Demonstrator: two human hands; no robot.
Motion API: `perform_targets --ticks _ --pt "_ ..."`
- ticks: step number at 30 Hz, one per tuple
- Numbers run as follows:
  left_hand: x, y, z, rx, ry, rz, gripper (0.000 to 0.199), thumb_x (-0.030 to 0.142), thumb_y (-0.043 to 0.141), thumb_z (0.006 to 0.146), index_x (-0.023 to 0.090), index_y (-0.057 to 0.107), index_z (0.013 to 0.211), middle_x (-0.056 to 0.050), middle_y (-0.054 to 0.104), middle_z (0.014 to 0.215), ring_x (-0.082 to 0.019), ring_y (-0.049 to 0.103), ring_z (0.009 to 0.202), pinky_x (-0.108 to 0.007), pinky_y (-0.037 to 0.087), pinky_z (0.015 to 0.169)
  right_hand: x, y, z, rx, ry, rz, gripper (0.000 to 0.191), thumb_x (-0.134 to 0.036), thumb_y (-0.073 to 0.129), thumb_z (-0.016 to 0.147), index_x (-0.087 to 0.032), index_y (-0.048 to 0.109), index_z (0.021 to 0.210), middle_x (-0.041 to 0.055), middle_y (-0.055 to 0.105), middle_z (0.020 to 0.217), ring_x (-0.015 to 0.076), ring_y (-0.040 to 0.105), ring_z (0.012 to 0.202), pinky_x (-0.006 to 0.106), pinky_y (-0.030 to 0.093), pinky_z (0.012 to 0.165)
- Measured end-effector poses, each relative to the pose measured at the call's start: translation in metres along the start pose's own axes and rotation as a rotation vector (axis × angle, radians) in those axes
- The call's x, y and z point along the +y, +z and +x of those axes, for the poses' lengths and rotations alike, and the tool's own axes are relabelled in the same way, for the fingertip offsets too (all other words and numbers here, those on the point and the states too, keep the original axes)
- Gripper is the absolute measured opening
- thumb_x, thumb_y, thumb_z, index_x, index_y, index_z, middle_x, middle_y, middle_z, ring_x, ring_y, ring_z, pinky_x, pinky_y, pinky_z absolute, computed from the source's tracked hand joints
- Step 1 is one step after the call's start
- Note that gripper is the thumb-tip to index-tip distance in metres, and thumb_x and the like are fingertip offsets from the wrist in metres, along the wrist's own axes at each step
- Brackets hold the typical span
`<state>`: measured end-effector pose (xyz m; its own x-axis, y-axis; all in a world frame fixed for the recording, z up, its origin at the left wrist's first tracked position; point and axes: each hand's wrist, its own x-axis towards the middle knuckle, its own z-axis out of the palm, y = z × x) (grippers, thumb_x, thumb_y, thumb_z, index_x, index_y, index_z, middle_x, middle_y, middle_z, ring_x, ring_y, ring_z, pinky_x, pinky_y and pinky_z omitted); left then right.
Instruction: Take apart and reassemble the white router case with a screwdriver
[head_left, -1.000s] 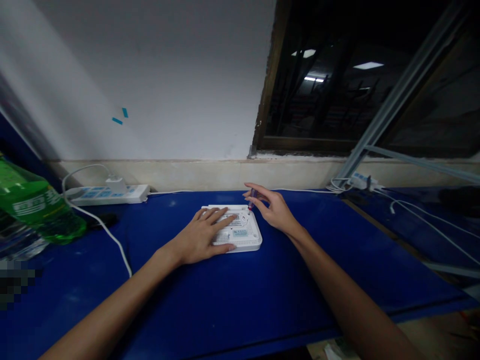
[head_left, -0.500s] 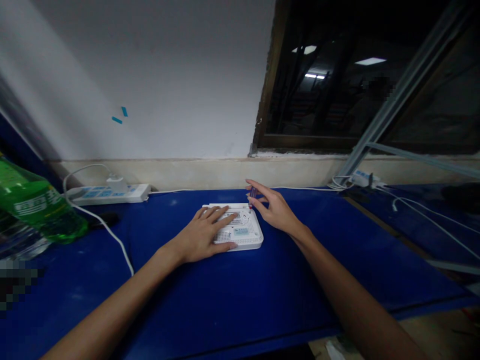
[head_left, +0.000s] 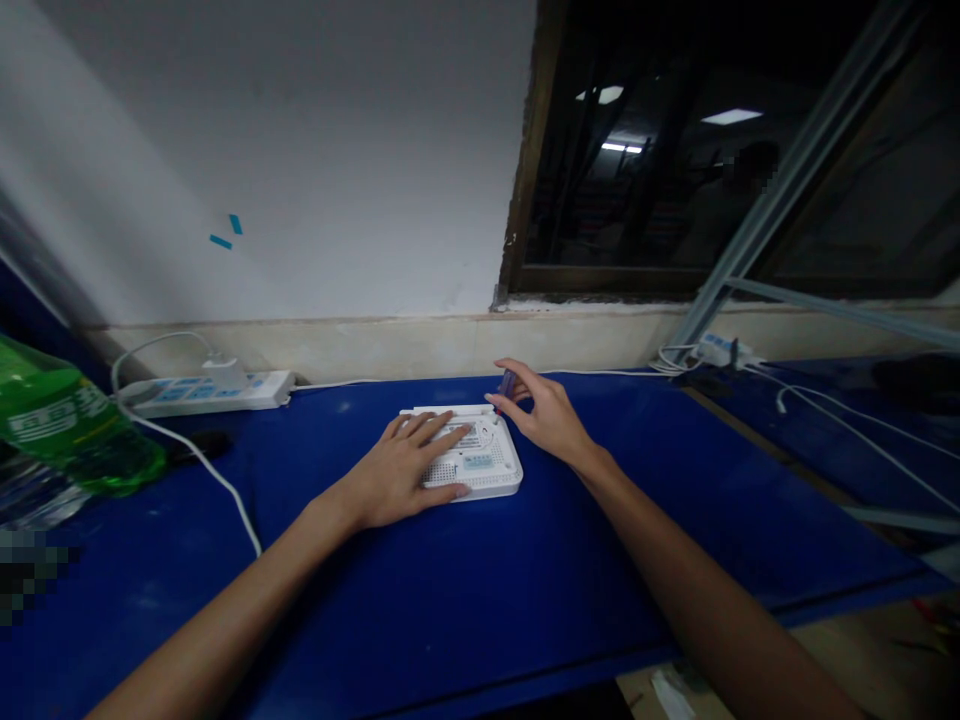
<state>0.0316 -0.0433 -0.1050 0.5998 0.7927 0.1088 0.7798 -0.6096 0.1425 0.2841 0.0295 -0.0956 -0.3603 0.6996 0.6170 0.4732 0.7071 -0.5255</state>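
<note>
A white plastic device [head_left: 489, 478] with vent holes and a pale label lies flat on the blue tabletop; it looks like a router with its underside up. My left hand [head_left: 409, 465] rests on its left part, fingers spread and thumb along the near edge, covering that side. In my right hand [head_left: 551, 415] is a small screwdriver [head_left: 508, 383] with a translucent purple handle, held between thumb and fingers. Its reddish lower end points down at the device's far right corner. Whether the tip touches a screw there is too small to tell.
On the left stand a green bottle [head_left: 71, 420] and a white power strip [head_left: 214, 393] with a plugged-in charger, whose white cable [head_left: 217, 478] runs across the table. Another power strip [head_left: 720, 350] with cables sits at the right by a metal frame. A wall and window rise behind.
The screwdriver has tilted slightly, its handle leaning a little further right over the same corner. My left hand stays on the device. The whole view has shifted slightly.
</note>
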Motion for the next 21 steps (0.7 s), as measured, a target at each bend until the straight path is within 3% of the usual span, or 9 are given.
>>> perform_targets --ticks 2,4,7,9,14,21 --pt "0.000 0.000 0.000 0.003 0.001 -0.001 0.077 0.076 0.038 0.090 0.036 0.021 0.155 -0.008 0.020 0.163 -0.035 0.023 0.148 -0.061 0.017 0.119 0.000 -0.002 -0.001 -0.060 -0.008 0.084 0.051 -0.032 0.062 0.092 -0.027 0.048 0.141 0.0084 0.072 0.112 0.0210 0.072 0.093 0.039 0.058 0.087" --pt "-0.001 0.001 0.000 0.004 0.003 0.003 0.077 0.076 0.038 0.090 0.037 0.020 0.155 -0.008 0.020 0.163 -0.035 0.023 0.148 -0.061 0.017 0.119 -0.001 -0.001 -0.002 -0.137 0.005 0.199 0.056 -0.026 0.060 0.092 -0.028 0.043 0.145 0.0091 0.070 0.119 0.0206 0.071 0.098 0.039 0.058 0.089" --pt "-0.002 0.001 0.000 0.000 0.004 0.005 0.078 0.076 0.038 0.090 0.037 0.019 0.155 -0.008 0.020 0.163 -0.035 0.022 0.149 -0.061 0.018 0.119 -0.003 -0.001 -0.002 -0.206 0.034 0.310 0.059 -0.022 0.062 0.090 -0.028 0.041 0.145 0.0065 0.074 0.104 0.0194 0.073 0.088 0.038 0.060 0.083" --pt "-0.002 0.001 0.000 -0.006 0.000 0.005 0.078 0.077 0.037 0.090 0.037 0.019 0.155 -0.008 0.019 0.163 -0.035 0.023 0.149 -0.061 0.018 0.119 -0.005 -0.003 -0.001 -0.168 0.051 0.330 0.058 -0.023 0.064 0.088 -0.027 0.043 0.142 0.0049 0.074 0.096 0.0194 0.074 0.084 0.037 0.060 0.082" --pt "-0.002 0.001 0.000 0.008 -0.018 0.021 0.078 0.078 0.035 0.090 0.039 0.019 0.155 -0.007 0.021 0.163 -0.033 0.026 0.148 -0.060 0.021 0.119 -0.014 -0.020 0.000 -0.063 0.107 0.422 0.059 -0.027 0.070 0.085 -0.028 0.042 0.138 0.0045 0.074 0.096 0.0211 0.076 0.082 0.036 0.061 0.080" --pt "-0.003 0.001 0.002 0.024 -0.036 0.031 0.079 0.079 0.033 0.089 0.037 0.020 0.155 -0.009 0.023 0.162 -0.033 0.027 0.147 -0.059 0.022 0.118 -0.021 -0.031 -0.013 -0.180 0.128 0.511 0.058 -0.028 0.075 0.082 -0.026 0.046 0.133 0.0044 0.075 0.095 0.0211 0.076 0.082 0.033 0.061 0.076"
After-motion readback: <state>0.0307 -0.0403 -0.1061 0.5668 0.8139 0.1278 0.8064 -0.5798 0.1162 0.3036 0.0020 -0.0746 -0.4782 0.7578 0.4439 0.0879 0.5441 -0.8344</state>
